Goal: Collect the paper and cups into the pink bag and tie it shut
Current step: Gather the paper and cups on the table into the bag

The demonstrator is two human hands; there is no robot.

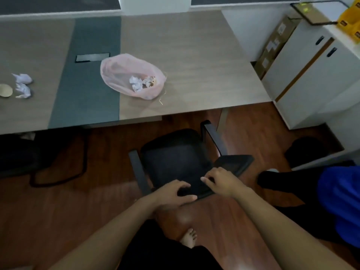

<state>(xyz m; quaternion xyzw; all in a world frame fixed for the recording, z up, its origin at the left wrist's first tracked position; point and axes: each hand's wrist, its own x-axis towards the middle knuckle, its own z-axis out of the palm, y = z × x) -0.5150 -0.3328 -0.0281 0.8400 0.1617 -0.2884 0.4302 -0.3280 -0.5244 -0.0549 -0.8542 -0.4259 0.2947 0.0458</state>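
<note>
- L hand (173,191) & R hand (222,182): fingers of both curled over the top edge of the black chair (175,164), gripping its back.
- Chair stands on the floor, just short of the table (194,55).
- Pink bag (118,75) lies open on the table w/ crumpled paper (136,83) + crushed cup (150,81) inside.
- Far left on the table: 2 paper balls (22,78) beside a tan cup (5,90), well apart from the bag.

Bare left hand (175,191): lay palm down, fingers curled over the top edge of a black padded chair back (194,183), thumb stretched along its near side.
Bare right hand (222,182): sat just beside, fingers bent over the same edge.
Forearms: bare, reached forward, converging.
Bare foot (189,237): stood below.
</note>
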